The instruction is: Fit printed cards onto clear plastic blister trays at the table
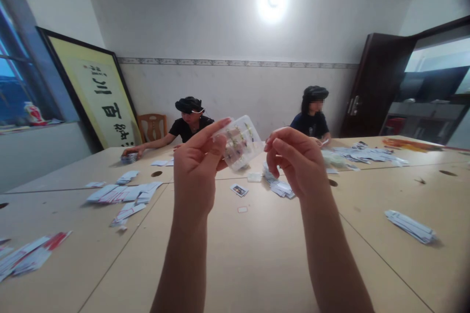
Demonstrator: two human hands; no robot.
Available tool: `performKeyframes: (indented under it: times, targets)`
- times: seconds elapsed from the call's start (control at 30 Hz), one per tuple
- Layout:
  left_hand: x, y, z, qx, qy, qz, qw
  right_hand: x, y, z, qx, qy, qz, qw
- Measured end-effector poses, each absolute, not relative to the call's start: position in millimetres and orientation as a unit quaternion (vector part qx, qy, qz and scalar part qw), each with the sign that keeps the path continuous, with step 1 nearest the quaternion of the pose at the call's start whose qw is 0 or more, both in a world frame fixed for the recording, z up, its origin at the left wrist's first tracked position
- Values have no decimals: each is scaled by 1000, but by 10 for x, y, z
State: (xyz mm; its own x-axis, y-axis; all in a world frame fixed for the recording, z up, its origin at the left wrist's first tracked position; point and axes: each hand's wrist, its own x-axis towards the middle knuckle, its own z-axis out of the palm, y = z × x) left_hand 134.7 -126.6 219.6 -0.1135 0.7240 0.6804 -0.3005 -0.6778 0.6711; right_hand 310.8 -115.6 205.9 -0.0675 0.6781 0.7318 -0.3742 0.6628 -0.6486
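Note:
My left hand (196,166) is raised in front of me and pinches a small clear plastic case (240,143) with printed cards inside, thumb and fingers closed on its left edge. My right hand (295,159) is held up just right of the case, fingers curled together; its fingertips are at the case's right edge, and I cannot make out whether they grip it. Below the hands, on the beige table (257,254), lie a single small card (239,189) and a loose pile of cards (281,187).
Stacks and spreads of white cards lie at the left (125,194), far left (29,254) and right (411,226). Two other people sit at the far side, one in black (189,124), one in dark blue (312,120). A framed calligraphy panel (99,95) leans on the wall.

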Motion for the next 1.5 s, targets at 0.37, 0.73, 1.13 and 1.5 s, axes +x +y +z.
performKeyframes:
  times: [0.37,0.73,1.13,1.5]
  targets:
    - [1582,-1020,2070,668,281,598,341,3210,-1234,2121,-107,-559,312,761]
    - [1666,-1027,2032,717,312,536,320,3340,-1363,2118,-83,-575,234,779]
    - [1696,-1058,2028,735,327,529,273,3422,-1447,2105,-96,-595,242,760]
    - [1691,-1044,2032,740,330,525,259,3410,-1492,2130,-80,-579,236,776]
